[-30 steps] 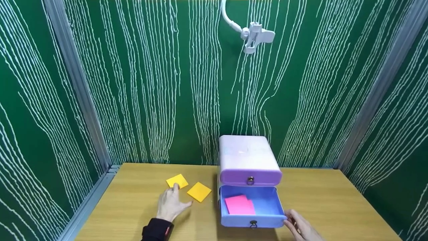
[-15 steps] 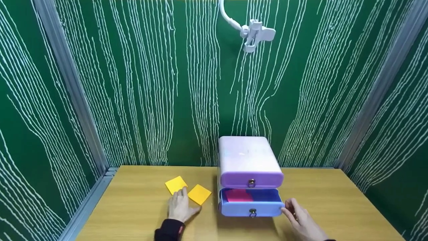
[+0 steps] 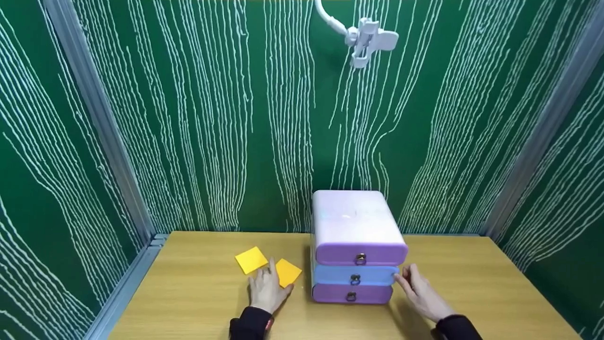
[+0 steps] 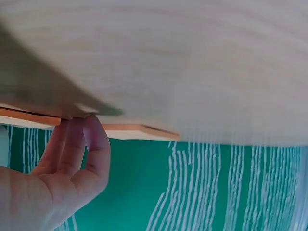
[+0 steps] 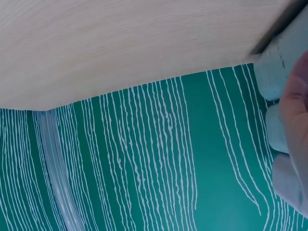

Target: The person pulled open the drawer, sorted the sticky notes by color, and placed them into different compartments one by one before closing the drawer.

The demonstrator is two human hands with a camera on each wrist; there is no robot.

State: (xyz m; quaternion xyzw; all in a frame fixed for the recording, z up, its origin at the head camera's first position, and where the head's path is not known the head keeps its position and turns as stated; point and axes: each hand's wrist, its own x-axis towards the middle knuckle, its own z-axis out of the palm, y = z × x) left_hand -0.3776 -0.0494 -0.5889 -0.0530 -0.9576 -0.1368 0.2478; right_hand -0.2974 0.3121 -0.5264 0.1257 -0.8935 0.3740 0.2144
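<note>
A small drawer cabinet (image 3: 351,215) with a white top stands on the table. Its blue middle drawer (image 3: 332,275) sits pushed in between two purple ones, hiding the pink notes inside. My right hand (image 3: 424,296) has its thumb and fingertips at the right end of that drawer's front. To the left lie a yellow sticky note pad (image 3: 249,259) and an orange-yellow sticky note pad (image 3: 288,272). My left hand (image 3: 265,292) reaches between them, fingers extended and thumb apart. In the left wrist view, the fingertips (image 4: 90,118) are down at the tabletop between the pads' edges.
The wooden table (image 3: 198,297) is enclosed by green walls (image 3: 226,118) with white wavy lines and grey metal posts (image 3: 101,118). A white clamp holder (image 3: 368,42) on a bent arm hangs above the cabinet.
The blue drawer has slid from pulled out to pushed in, covering the pink notes, and my right hand moved forward with it. My left hand shifted right, from the yellow pad towards the orange-yellow one.
</note>
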